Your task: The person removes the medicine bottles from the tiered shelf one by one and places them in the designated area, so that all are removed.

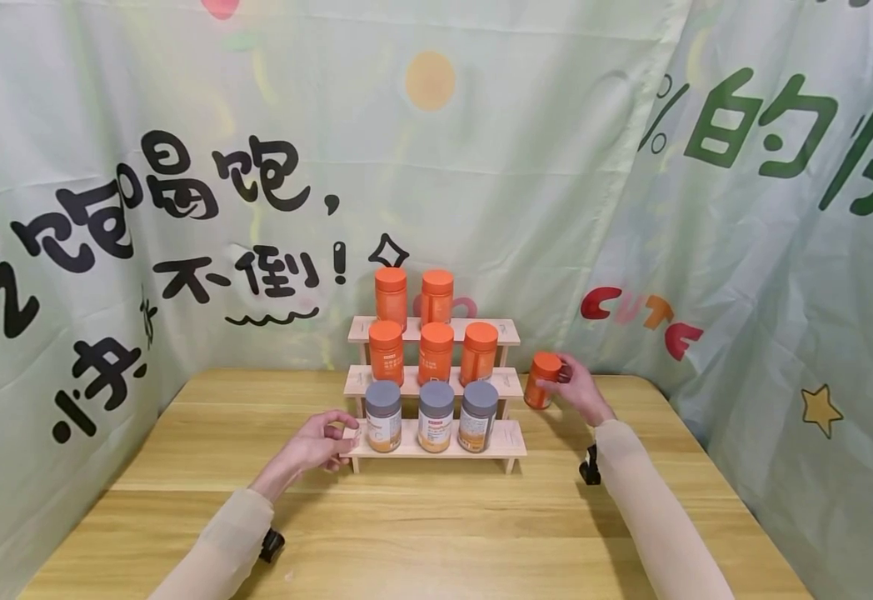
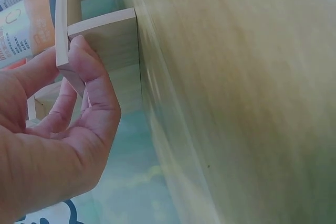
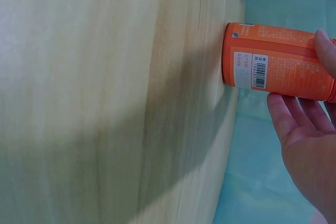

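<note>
My left hand (image 1: 320, 442) pinches the left end of the lowest step of a three-tier wooden display stand (image 1: 510, 437). In the left wrist view, thumb and fingers curl round that board's edge, beside its leg (image 2: 113, 40). To the right of the stand, my right hand (image 1: 582, 392) grips an orange jar (image 1: 538, 385) near its lid. The right wrist view has this jar's base at the tabletop and a barcode label (image 3: 251, 70) on its side. Three grey-lidded jars (image 1: 435, 421) stand on the lowest step, nearest my left hand.
Three orange jars (image 1: 435, 357) stand on the middle step, with two more orange jars (image 1: 436, 296) on the top step. The stand sits on a wooden table (image 1: 436, 533). Printed curtains (image 1: 481, 183) hang behind the table and along its sides.
</note>
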A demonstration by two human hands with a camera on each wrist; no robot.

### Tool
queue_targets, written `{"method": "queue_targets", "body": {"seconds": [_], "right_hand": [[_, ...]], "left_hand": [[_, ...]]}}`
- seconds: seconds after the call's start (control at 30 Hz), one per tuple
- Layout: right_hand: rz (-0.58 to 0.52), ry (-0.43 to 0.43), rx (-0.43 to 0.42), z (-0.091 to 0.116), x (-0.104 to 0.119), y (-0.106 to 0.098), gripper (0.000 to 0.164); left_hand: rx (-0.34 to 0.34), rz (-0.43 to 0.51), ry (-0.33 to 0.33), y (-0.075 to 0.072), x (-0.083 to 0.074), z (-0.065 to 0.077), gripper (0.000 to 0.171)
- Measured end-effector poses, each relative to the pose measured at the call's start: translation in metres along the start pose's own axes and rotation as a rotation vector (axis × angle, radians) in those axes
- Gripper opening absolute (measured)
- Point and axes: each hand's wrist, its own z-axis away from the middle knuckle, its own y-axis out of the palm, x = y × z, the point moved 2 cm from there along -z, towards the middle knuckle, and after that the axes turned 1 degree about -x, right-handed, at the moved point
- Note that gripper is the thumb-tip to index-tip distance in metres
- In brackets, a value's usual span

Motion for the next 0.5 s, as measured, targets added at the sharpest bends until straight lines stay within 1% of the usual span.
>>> {"method": "queue_targets", "body": {"seconds": [0.17, 0.37, 0.5], "right_hand": [[0.000, -0.013, 0.000, -0.0007, -0.0022, -0.0002, 0.069], [0.023, 0.017, -0.005, -0.0021, -0.0052, 0.0004, 0.072], [0.005, 0.019, -0.014, -0.0021, -0.0040, -0.0003, 0.072]], "left_hand": [[-0.003, -0.002, -0.002, 0.0008, 0.0001, 0.0022, 0.034], [-0.008, -0.003, -0.006, 0.0014, -0.0001, 0.0029, 0.033], [-0.010, -0.001, -0.003, 0.0010, -0.0004, 0.0019, 0.033]]}}
